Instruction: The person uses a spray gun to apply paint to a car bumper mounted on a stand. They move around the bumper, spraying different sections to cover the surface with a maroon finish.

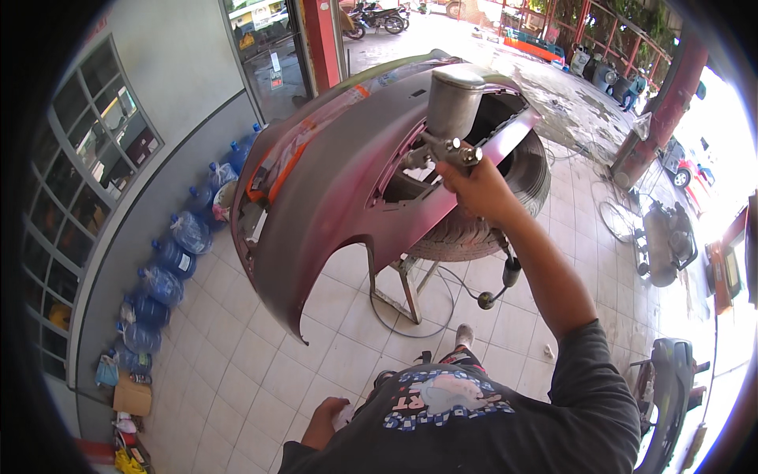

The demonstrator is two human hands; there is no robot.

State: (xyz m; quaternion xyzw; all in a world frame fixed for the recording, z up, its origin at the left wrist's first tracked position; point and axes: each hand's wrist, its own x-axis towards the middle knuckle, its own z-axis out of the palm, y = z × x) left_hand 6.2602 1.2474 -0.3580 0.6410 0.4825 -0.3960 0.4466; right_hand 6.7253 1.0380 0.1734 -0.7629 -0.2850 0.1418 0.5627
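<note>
Working with the left hand point(325, 415) curled low down, unclear whether holding the pale thing point(343, 415) there, and the right hand point(488, 194) wrapped around the spray gun point(454, 130) over the purple-grey bumper point(339, 174), liable to scuff its surface by dipping too low, or jerk the aim by snagging the hose point(455, 302) beside the metal stand point(410, 294).

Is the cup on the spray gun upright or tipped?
Upright, or nearly so: the metal cup rises above the spray gun that the right hand grips, its top end uppermost.
</note>
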